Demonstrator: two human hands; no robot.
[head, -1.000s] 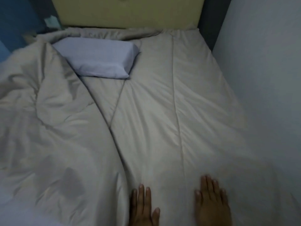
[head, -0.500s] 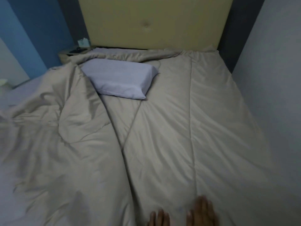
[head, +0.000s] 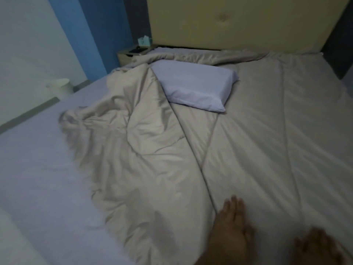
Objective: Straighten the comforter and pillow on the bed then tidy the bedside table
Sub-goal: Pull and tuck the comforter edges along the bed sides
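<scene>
A beige comforter (head: pixel 257 131) covers the right half of the bed smoothly and bunches into rumpled folds (head: pixel 124 134) on the left. On it near the headboard lies a pale lavender pillow (head: pixel 194 87), turned at an angle. My left hand (head: pixel 232 232) lies flat on the comforter at the near edge, fingers straight and together. My right hand (head: pixel 317 249) rests beside it, blurred, fingers extended. The wooden bedside table (head: pixel 129 54) stands at the far left of the headboard, with a teal tissue box (head: pixel 144 40) and a dark flat object (head: pixel 138 50) on top.
The lavender bed sheet (head: pixel 38 169) lies bare on the left. A yellow padded headboard (head: pixel 238 22) backs the bed. A white bin (head: pixel 61 87) stands on the floor by the blue wall (head: pixel 91 35). A dark wall strip borders the right.
The view has swung left and up, bringing the bedside table, bin and bare sheet into sight. Both hands stay flat on the comforter's near edge.
</scene>
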